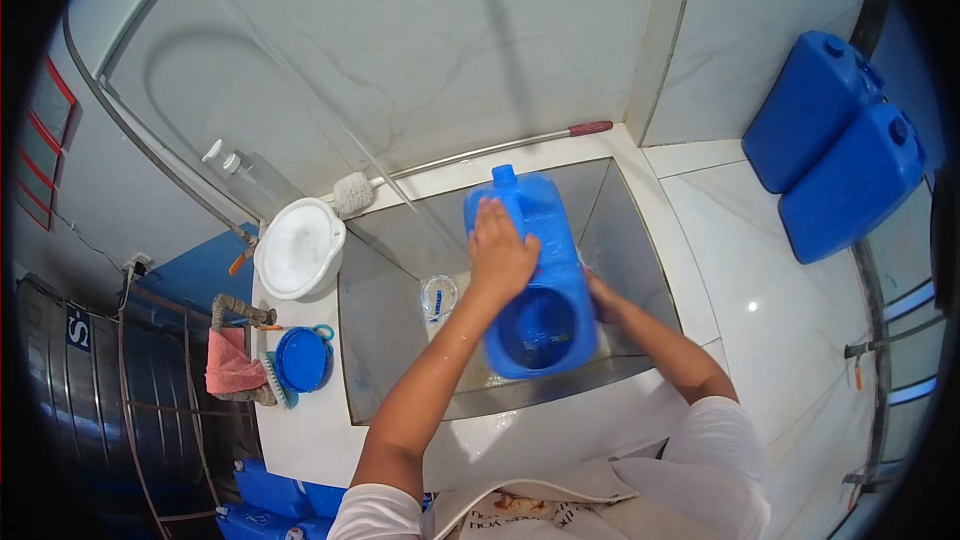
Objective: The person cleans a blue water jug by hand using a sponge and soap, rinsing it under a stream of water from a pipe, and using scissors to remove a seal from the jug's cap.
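Note:
A blue plastic jug [551, 240] with a handle, a narrow uncapped neck and a large round opening is held over a tiled sink basin [375, 345]. My left hand [501, 247] lies on the jug's upper left part, near the neck and handle. My right hand [606, 298] is against its right side, its fingers partly hidden behind the jug. On the basin floor, left of the jug, sits a clear round object [439, 298] with a blue mark.
A white basin [300, 249], a blue tub [302, 360] and a scrub brush [279, 381] stand on the left ledge. A long-handled brush [480, 156] lies along the back ledge. Pump bottles [259, 180] are behind the white basin. Two blue jerrycans [814, 112] stand at right.

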